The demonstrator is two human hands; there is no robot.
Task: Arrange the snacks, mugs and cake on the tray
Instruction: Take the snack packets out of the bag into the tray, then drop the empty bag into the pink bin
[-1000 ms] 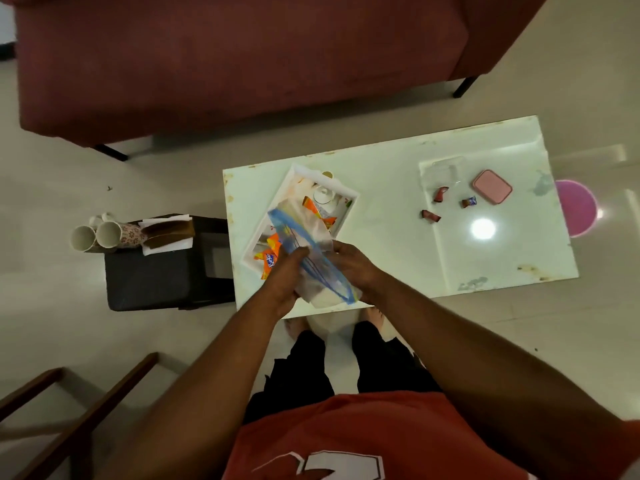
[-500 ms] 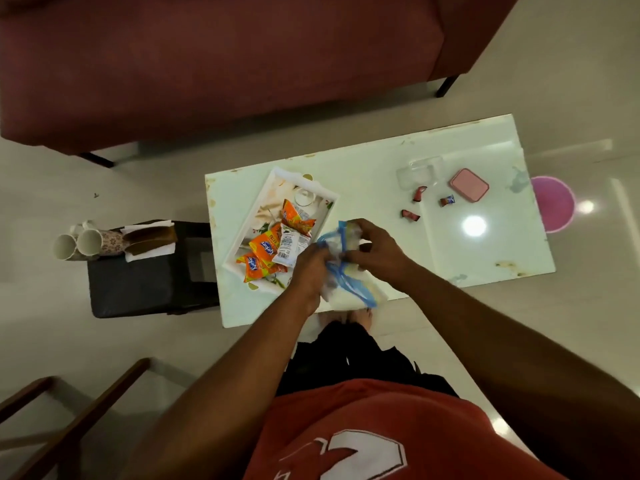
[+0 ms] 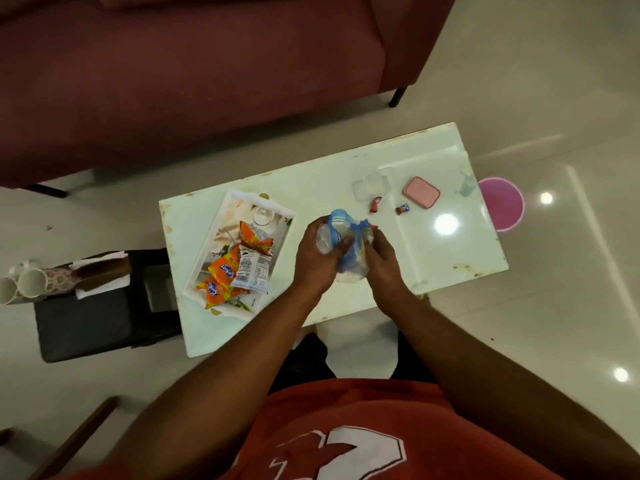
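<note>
Plastic bag (image 3: pixel 346 233) between left hand (image 3: pixel 313 259), right hand (image 3: pixel 382 259), clear of tray (image 3: pixel 281 209).

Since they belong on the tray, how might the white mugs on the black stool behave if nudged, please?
The white mugs lie on their sides at the edge of the black stool, so a nudge could roll them off. They look ceramic: probably rigid, breakable.
</note>
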